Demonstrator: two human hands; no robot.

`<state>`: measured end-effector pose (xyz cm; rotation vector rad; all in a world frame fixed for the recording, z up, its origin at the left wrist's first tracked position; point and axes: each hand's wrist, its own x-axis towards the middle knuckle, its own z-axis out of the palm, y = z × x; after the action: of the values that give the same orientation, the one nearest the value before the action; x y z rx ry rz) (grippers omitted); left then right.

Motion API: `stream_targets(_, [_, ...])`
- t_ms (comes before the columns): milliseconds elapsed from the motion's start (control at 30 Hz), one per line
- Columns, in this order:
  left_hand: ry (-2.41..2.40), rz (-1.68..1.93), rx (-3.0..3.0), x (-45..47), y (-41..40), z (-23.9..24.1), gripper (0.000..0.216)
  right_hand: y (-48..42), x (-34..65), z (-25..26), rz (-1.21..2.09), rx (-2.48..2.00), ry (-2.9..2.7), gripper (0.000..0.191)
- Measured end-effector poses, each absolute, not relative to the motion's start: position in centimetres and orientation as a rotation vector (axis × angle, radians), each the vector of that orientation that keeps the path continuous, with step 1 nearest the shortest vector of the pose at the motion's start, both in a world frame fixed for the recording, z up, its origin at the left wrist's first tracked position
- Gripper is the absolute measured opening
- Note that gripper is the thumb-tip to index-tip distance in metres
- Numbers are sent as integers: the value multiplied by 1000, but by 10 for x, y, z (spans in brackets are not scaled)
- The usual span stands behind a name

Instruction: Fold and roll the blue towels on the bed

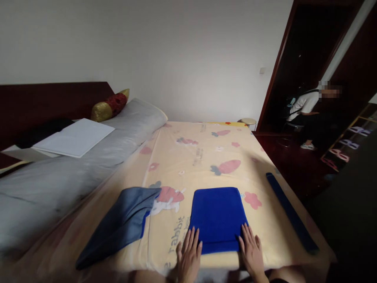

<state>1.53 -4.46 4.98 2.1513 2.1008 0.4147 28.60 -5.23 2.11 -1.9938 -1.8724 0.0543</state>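
A folded bright blue cloth [218, 216] lies flat on the yellow patterned bedsheet [191, 157] near the bed's front edge. My left hand [188, 257] rests flat with fingers stretched out, touching the cloth's near left corner. My right hand [251, 251] lies flat and open on the cloth's near right corner. Neither hand grips anything. A grey-blue cloth [120, 224] lies crumpled to the left of my hands. A long dark blue roll [291, 212] lies along the bed's right edge.
A grey duvet [59, 177] with a white folded sheet [73, 137] and a gold and red bolster [110, 105] fills the left side. A dark wooden headboard [44, 106] stands behind. Another person [309, 114] crouches in the doorway at right, beside a small stool [249, 122].
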Motion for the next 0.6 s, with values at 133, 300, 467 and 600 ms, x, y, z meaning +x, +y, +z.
stream_targets(133, [2108, 710, 2349, 3, -43, 49, 43, -62, 303, 26, -46, -1969, -1838, 52])
stream_targets(300, [1831, 878, 2417, 14, -51, 69, 34, -80, 299, 37, 47, -1828, -1932, 32])
stream_targets(467, [1698, 675, 2236, 14, -60, 82, 38, -89, 298, 28, 232, -1778, -2007, 51])
stream_targets(600, [1734, 581, 2119, 17, -57, 86, 47, -82, 296, 33, 303, -1826, -1986, 52])
